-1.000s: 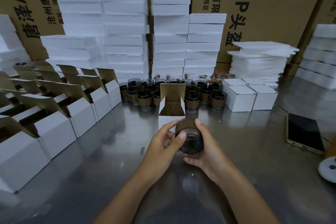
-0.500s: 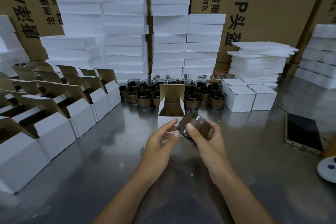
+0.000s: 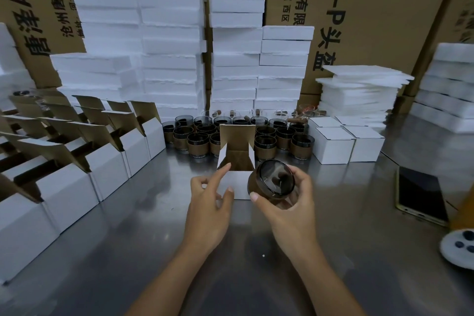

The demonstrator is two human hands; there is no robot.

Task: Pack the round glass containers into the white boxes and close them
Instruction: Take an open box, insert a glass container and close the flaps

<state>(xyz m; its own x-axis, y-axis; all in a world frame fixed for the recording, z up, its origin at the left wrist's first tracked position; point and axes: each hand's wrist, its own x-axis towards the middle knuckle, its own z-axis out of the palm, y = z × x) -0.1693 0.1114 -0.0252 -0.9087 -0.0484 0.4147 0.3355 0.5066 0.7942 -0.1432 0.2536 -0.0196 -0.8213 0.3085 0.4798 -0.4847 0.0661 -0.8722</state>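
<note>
Hands at a steel table (image 3: 128, 238), mid-pack. We see the right hand (image 3: 289, 202) curled round a dark glass (image 3: 275, 179), which is tilted with its mouth toward us, just beside the right front corner of an open white box (image 3: 238, 185) whose lid stands up. The left hand (image 3: 207, 202) is loose, with forefinger and thumb spread at the box's front left edge; we cannot tell whether they touch it. We judge this as the loading step, since the glass is not yet inside. Next it needs turning upright, lining up over the opening and lowering in while the left hand steadies the box.
</note>
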